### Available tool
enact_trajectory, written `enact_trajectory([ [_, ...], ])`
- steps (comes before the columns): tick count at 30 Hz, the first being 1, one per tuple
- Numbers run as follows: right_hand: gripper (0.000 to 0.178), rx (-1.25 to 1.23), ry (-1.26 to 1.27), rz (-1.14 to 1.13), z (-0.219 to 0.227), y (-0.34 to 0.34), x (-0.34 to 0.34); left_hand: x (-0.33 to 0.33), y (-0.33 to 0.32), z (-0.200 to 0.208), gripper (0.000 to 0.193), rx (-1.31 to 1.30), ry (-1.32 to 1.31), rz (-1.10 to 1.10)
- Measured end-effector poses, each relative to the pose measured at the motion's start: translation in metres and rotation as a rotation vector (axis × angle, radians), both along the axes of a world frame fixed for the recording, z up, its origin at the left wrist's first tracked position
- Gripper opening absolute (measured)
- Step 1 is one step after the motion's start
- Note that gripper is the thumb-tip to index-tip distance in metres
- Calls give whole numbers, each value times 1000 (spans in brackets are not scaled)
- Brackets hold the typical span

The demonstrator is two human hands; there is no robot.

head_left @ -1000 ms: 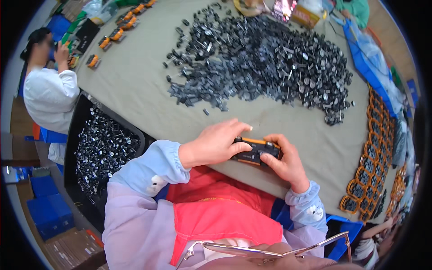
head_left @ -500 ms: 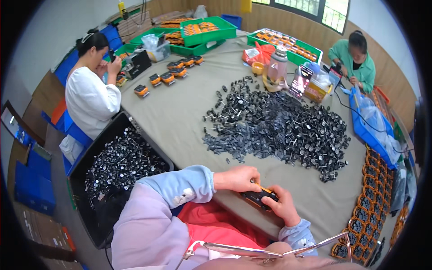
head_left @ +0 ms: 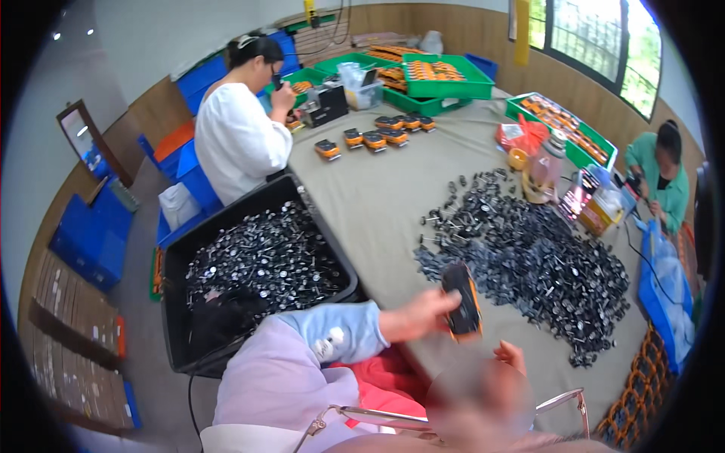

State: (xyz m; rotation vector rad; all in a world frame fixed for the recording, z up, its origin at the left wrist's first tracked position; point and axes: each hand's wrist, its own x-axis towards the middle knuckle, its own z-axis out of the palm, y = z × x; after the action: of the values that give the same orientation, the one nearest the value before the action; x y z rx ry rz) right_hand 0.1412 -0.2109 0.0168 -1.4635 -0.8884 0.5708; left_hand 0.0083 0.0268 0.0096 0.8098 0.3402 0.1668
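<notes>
parts pile (head_left: 536,264) blocks right, bare cloth (head_left: 377,196) ahead

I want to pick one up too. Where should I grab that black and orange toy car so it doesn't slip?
Probably by its two long sides, coming from its left, as the left hand does now: the black and orange toy car stands nearly upright, long and narrow, so fingers can span its width.

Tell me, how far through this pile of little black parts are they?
Done, it seems: a row of finished black-and-orange units across the table. In hand: the left hand lifts one such unit; the right hand is empty beside it. Left: a big heap of small black parts and a full black bin.
</notes>
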Motion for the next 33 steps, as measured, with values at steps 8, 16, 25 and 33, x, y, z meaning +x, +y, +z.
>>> enact_trajectory([
  [8, 9, -193, -403, -76, -28, 2, 23, -106, 274, 1, 29, 333, 155, 698],
  [16, 7, -254, -495, -351, -61, 7, 11, -164, 467, -45, 24, 461, 411, 1182],
  [25, 8, -254, -634, -181, -12, 46, 13, -198, 589, -59, 40, 993, 386, 1181],
  [33, 12, -146, -580, -315, 7, 22, -3, -44, 216, 94, 8, 1271, -397, 663],
])
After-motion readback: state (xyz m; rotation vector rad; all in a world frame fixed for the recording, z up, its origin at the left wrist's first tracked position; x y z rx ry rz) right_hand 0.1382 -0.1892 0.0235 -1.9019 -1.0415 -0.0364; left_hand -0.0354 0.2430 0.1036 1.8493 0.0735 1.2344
